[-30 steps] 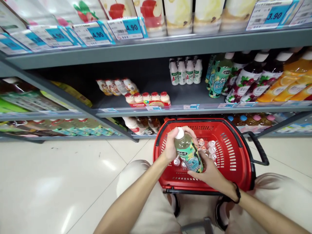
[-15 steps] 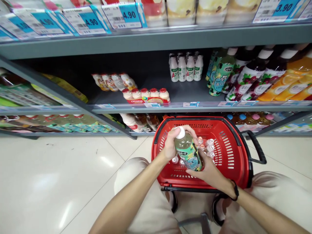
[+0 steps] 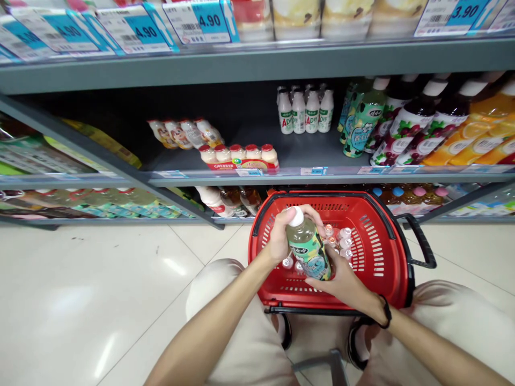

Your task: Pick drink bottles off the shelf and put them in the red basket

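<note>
Both my hands hold a drink bottle [image 3: 309,249] with a white cap and a green and blue label, tilted above a red shopping basket [image 3: 372,287]. My left hand [image 3: 280,236] grips it near the cap, thumb beside the cap and fingers behind the neck. Lower down, my right hand [image 3: 340,279] is closed around the base, with the thumb under it. Inside the basket, partly hidden by the bottle and hands, lie several small bottles [image 3: 345,243] with foil-like tops.
On the shelf ahead stand small white bottles [image 3: 311,112], a red-capped multipack [image 3: 239,156], similar green-labelled bottles [image 3: 360,126], and purple and orange juices. A black basket handle [image 3: 422,244] sticks out to the right. My knees flank the basket on the tiled floor [image 3: 120,284].
The whole view has shifted very slightly. My hands keep the same hold on the bottle over the basket.
</note>
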